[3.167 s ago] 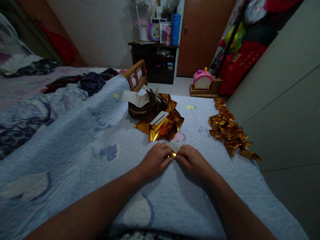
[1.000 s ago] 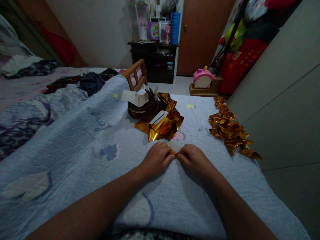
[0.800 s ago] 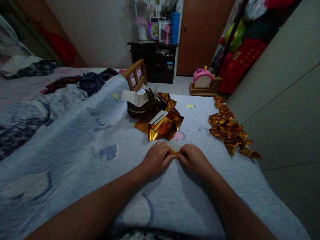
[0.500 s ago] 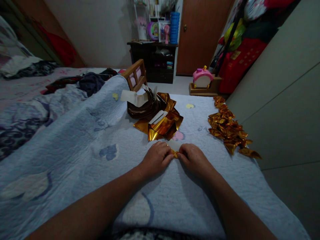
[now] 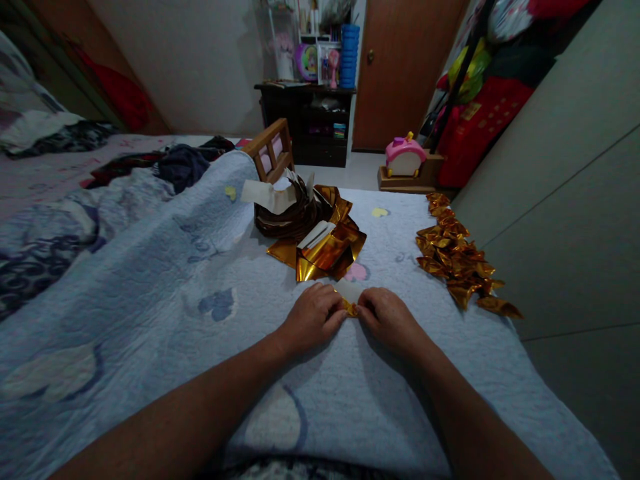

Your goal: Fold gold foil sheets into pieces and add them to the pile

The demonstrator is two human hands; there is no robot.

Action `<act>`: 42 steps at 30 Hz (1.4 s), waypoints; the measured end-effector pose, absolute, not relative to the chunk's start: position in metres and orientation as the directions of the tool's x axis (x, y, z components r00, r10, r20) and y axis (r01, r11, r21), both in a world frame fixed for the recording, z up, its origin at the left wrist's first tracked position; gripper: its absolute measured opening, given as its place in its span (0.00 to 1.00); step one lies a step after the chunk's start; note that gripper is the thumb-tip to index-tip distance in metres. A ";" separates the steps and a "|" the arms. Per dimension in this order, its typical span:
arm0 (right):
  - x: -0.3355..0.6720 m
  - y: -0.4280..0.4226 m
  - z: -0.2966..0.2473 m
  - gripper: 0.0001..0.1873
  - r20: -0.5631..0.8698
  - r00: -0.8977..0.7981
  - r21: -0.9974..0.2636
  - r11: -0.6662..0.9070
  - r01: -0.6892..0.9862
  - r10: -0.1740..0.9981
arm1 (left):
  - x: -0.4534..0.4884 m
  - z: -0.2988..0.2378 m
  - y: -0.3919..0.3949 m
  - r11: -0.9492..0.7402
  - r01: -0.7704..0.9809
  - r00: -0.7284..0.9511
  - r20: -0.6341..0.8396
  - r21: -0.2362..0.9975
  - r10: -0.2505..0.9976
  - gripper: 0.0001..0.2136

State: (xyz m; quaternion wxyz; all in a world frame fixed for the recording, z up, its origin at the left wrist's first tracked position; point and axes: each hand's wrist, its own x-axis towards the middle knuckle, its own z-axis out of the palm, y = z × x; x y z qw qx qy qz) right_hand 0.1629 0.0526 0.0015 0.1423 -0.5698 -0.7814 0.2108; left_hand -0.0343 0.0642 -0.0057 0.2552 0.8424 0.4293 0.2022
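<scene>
Between my two hands lies a sheet of gold foil paper point(image 5: 350, 289), its pale back up and its near edge rolled over to show gold. My left hand point(image 5: 315, 312) pinches the rolled edge from the left, fingers bent and thumb pressed down. From the right, my right hand point(image 5: 387, 313) pinches the same edge, its fingertips close to those of the left. Both hands rest low on the blue quilt point(image 5: 260, 373). Just beyond them sits a loose heap of gold foil sheets point(image 5: 333, 247), some with the pale side showing.
A curled stack of paper sheets point(image 5: 285, 217) stands behind the foil heap. Along the right edge of the bed runs a pile of folded gold foil pieces point(image 5: 453, 253). A wooden bed rail point(image 5: 273, 150) rises at the far end, and a white cabinet point(image 5: 565, 220) borders the right side.
My hands stay in nearly the same place. The fingertips have shifted slightly at the rolled gold edge of the sheet.
</scene>
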 end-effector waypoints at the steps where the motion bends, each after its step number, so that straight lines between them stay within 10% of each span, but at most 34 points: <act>1: 0.163 0.053 0.002 0.06 -0.020 -0.309 -0.494 0.259 0.830 0.951 | -0.034 -0.006 0.064 -0.496 0.618 0.547 0.119 0.611 0.828 0.07; 42: 0.153 0.050 0.003 0.08 -0.040 -0.281 -0.307 0.256 0.917 0.959 | -0.032 -0.009 0.061 -0.491 0.656 0.513 0.137 0.573 0.847 0.06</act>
